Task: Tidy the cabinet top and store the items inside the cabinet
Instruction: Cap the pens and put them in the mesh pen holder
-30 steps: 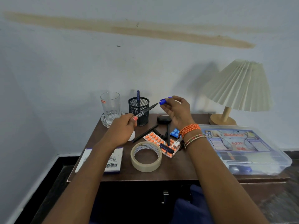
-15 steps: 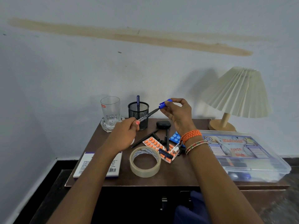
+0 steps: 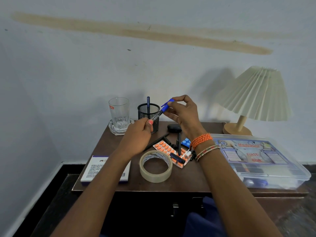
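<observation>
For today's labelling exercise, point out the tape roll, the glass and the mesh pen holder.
tape roll (image 3: 156,175), head view, on its front outer wall
glass (image 3: 119,112), head view, on its clear side
pen holder (image 3: 145,111), head view, on its mesh wall

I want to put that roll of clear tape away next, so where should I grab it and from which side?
The tape roll lies flat near the front edge of the cabinet top, its hole facing up. Come straight down from above: thumb inside the ring, fingers on the near outer wall. The pill strips crowd its far-right side, so the near side is probably easier.
</observation>
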